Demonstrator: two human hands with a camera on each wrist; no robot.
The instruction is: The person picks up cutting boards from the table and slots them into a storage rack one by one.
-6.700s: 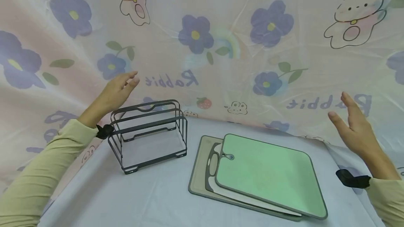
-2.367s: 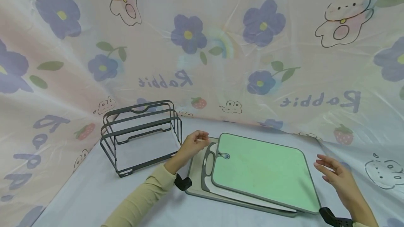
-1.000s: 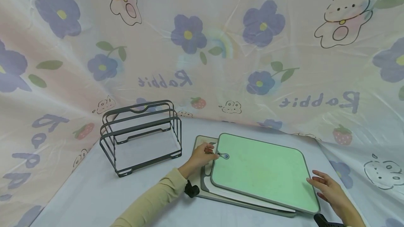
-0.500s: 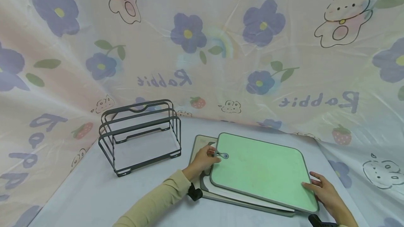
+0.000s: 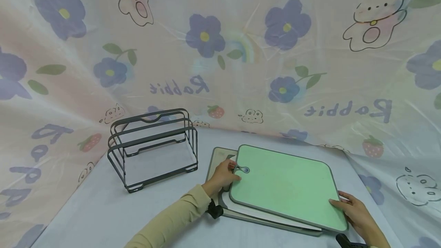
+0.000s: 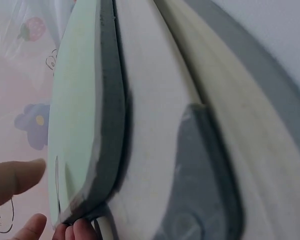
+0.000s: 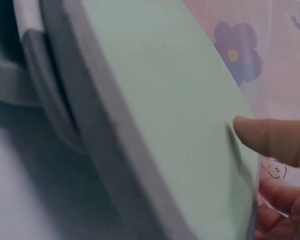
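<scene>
A green cutting board [image 5: 286, 186] with a grey rim and a small hanging hole lies on top of a stack. My left hand [image 5: 222, 175] is at its left edge, thumb over the top and fingertips curled against the rim in the left wrist view. At the right edge, my right hand [image 5: 355, 209] pinches the board, thumb on the green face and fingers beneath. Under it are a white cutting board [image 5: 268, 215] with grey corners and a larger beige cutting board [image 5: 217, 158], both partly covered.
A black metal rack [image 5: 153, 139] with upright wire dividers stands left of the boards on the white-covered table [image 5: 165, 213]. Behind it hangs a patterned curtain [image 5: 241, 83] with flowers and rabbits. Each wrist wears a black camera.
Both hands have come down from the air above the table to opposite edges of the green cutting board and taken hold there. The boards and rack stay in place on the table.
</scene>
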